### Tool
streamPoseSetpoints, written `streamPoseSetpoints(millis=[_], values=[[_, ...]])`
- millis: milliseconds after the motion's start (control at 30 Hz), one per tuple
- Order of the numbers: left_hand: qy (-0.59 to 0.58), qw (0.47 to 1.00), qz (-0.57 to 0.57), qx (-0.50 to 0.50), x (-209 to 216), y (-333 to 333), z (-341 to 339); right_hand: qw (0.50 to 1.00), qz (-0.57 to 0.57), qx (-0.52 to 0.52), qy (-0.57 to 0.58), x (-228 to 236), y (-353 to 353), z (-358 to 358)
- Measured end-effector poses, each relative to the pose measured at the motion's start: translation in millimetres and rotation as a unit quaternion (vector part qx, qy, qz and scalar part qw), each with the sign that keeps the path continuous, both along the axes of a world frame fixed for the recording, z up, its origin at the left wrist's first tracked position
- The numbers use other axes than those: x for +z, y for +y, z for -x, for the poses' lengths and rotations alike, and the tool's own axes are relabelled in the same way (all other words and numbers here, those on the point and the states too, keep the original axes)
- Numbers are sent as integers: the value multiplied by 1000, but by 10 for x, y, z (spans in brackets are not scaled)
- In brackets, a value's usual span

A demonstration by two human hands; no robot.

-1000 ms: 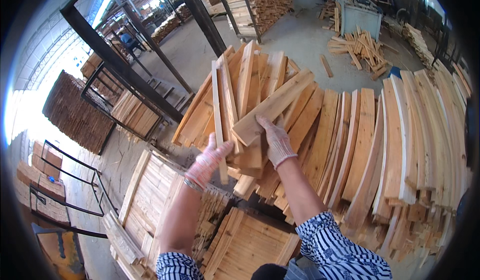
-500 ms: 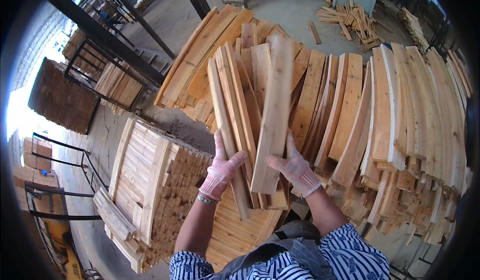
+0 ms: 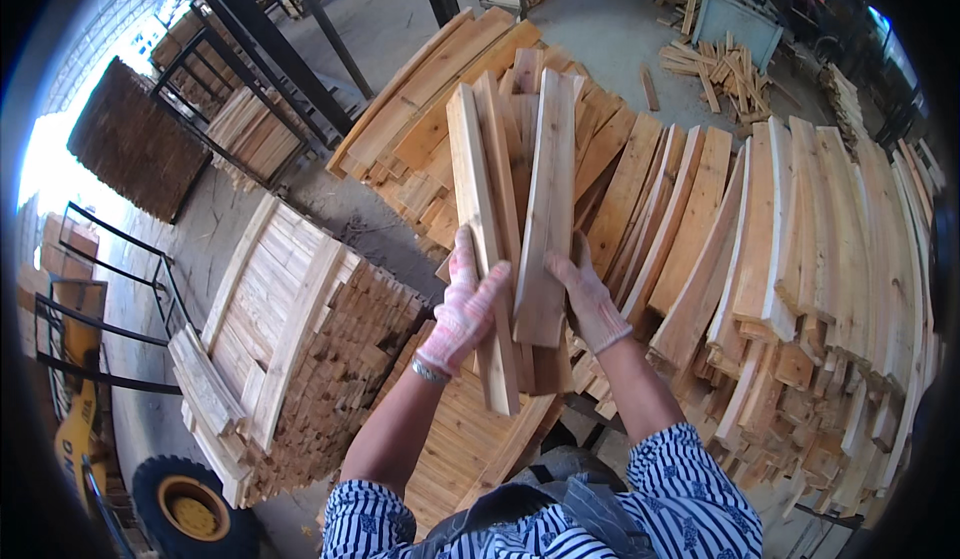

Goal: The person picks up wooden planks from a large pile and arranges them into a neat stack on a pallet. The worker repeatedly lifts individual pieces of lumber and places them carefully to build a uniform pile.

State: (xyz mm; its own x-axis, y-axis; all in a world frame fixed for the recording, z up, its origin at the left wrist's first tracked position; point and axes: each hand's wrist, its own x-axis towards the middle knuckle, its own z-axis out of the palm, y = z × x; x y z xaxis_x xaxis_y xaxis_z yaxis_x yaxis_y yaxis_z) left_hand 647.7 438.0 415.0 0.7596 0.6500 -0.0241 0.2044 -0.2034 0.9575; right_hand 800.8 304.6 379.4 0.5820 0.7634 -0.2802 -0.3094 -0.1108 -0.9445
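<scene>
Both my hands wear pale pinkish knit gloves. My left hand (image 3: 464, 304) is closed around the outer side of a narrow wooden board (image 3: 474, 194), its thumb over the near face. A second board (image 3: 506, 189) stands right behind that one, partly hidden. My right hand (image 3: 592, 301) grips the lower right edge of a wider plank (image 3: 545, 229), thumb on its face and the other fingers mostly hidden behind. These pieces stand almost upright in front of me, the two groups close together. Another board end (image 3: 552, 369) shows below the wider plank; I cannot tell which hand bears it.
Long boards (image 3: 690, 229) lie piled to the right, with more planks (image 3: 440, 79) ahead. A neat stack of slats (image 3: 270, 329) stands at left, a lower slatted stack (image 3: 450, 469) before me. Beyond are black metal posts (image 3: 270, 49), scrap wood (image 3: 725, 74) and a vehicle wheel (image 3: 190, 504).
The boards in my two hands have come closer together, and the wider plank has swung more upright. My view has shifted, bringing the vehicle wheel into sight at lower left.
</scene>
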Motion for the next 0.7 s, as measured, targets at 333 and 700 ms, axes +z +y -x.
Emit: streamPoseSetpoints(millis=[333, 700], values=[[-16, 952, 306, 15, -478, -669, 571, 992, 85, -39, 84, -695, -965, 604], [-139, 953, 269, 4, 62, -957, 1658, 994, -88, 55, -38, -194, -1148, 1130]])
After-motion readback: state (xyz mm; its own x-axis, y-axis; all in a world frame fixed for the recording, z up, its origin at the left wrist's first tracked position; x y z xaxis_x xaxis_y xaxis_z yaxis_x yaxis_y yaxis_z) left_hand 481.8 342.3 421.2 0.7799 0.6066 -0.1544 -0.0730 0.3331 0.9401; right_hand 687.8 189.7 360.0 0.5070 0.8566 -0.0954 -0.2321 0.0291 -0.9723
